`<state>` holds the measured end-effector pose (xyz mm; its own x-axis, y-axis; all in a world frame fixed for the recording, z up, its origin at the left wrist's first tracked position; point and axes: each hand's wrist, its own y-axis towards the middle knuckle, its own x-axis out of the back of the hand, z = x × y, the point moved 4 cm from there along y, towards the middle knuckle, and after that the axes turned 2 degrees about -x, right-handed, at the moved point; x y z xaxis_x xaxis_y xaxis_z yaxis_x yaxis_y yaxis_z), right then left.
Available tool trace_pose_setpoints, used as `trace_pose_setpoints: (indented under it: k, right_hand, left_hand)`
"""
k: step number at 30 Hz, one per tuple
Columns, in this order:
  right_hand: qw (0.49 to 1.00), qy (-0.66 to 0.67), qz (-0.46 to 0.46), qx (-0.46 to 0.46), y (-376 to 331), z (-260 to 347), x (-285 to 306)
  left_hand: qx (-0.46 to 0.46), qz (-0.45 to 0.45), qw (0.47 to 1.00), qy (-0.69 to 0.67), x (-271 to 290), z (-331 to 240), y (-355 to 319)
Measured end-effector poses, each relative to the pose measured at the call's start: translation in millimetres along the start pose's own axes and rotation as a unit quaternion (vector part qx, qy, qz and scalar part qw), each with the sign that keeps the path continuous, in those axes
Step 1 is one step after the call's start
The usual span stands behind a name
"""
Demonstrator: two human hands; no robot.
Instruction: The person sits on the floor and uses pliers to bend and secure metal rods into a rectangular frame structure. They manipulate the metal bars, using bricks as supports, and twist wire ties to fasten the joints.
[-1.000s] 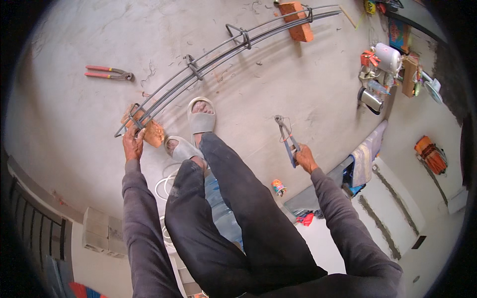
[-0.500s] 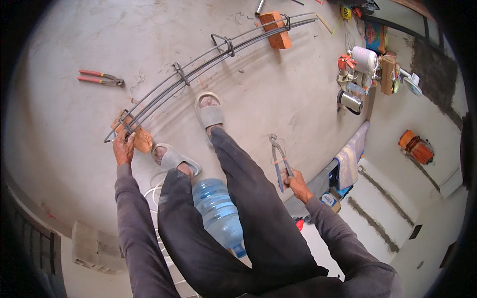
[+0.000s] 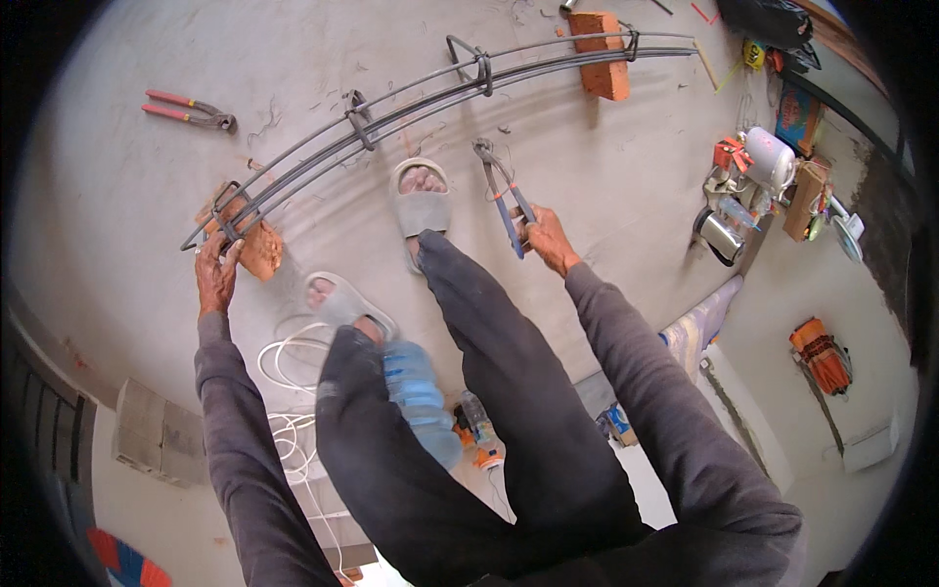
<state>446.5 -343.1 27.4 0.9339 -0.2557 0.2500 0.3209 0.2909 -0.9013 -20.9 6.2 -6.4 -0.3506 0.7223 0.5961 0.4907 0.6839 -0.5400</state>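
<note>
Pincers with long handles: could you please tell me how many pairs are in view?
2. One red-handled pair lies on the concrete floor at upper left, apart from both hands. The other pair is held in the right hand, beside the sandalled foot. Clutter at right may hide more.

Two pincers (image 3: 504, 196) (image 3: 191, 110), two bricks (image 3: 599, 54) (image 3: 256, 245) — one rebar cage (image 3: 430, 93)

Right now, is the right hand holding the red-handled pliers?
No, the right hand grips blue-handled pincers; the red pliers lie untouched on the floor.

I am seeing open concrete lying left of the rebar cage (image 3: 411, 98), red pincers (image 3: 191, 108) obstructing there; bricks (image 3: 599, 54) are blocking beneath it.
</note>
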Motion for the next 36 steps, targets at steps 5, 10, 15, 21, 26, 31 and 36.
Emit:
trace_pose_setpoints:
  k: [5, 10, 15, 21, 26, 31, 36]
  right_hand:
    - [0.999, -0.038, -0.010, 0.032, 36.8, 15.3, -5.6]
    - [0.994, -0.078, -0.033, 0.067, 68.0, -6.0, -12.0]
    - [0.974, -0.165, -0.081, 0.128, 88.6, -26.3, -10.5]
    - [0.900, -0.364, -0.219, 0.093, 101.4, -33.9, -23.8]
    - [0.819, -0.502, -0.260, 0.093, 114.0, -35.0, -26.5]
    - [0.810, -0.518, -0.241, 0.132, 123.4, -46.2, -21.4]
    - [0.817, -0.516, -0.221, 0.132, 122.7, -42.1, -20.1]
  left_hand:
    - [0.009, -0.015, 1.000, -0.015, -3.5, 2.3, -0.2]
    - [0.005, -0.024, 1.000, 0.001, -5.8, -2.7, -4.1]
    - [-0.016, -0.038, 0.999, 0.013, -3.3, -16.4, -2.5]
    - [-0.055, -0.083, 0.995, 0.015, -4.3, -24.2, -6.2]
    - [-0.053, -0.080, 0.995, 0.038, -10.8, -20.9, -9.4]
    - [-0.078, -0.115, 0.990, 0.031, -23.9, -21.2, -10.0]
    - [-0.097, -0.145, 0.983, 0.059, -27.3, -18.5, -11.7]
